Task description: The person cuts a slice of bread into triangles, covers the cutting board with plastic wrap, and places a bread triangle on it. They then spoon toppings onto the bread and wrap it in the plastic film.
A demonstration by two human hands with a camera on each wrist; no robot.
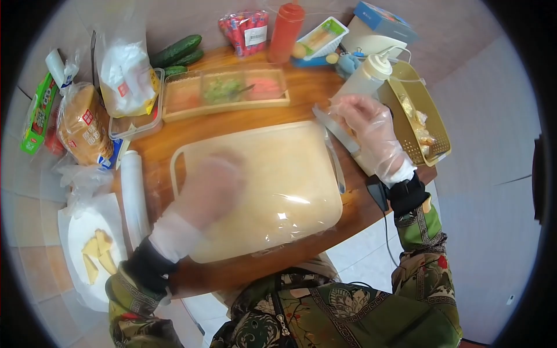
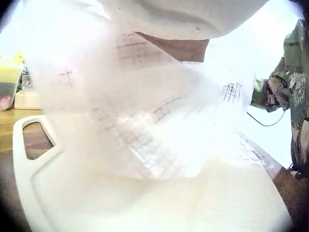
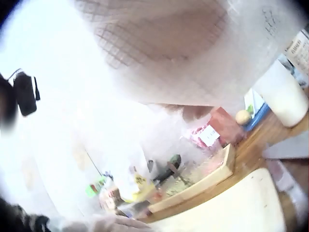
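Observation:
A cream cutting board [image 1: 272,156] lies mid-table, with shiny clear film over its lower part. My left hand [image 1: 212,188], in a clear plastic glove, is motion-blurred above the board's left half. In the right wrist view, the left hand [image 3: 113,224] shows at the bottom with its fingers extended. My right hand [image 1: 374,130], also gloved, is raised right of the board with loosely bent fingers; nothing shows in it. Near it are a knife [image 1: 336,129] and a white squeeze bottle [image 1: 368,75]. Glove plastic covers much of both wrist views.
A divided tray [image 1: 226,110] with chopped food stands behind the board. Left are a white film roll [image 1: 133,191], yellow slices [image 1: 100,252] on white paper and bagged bread [image 1: 84,124]. A yellow-green basket [image 1: 441,139] stands right; cucumbers [image 1: 177,51] and a red bottle [image 1: 286,32] stand behind.

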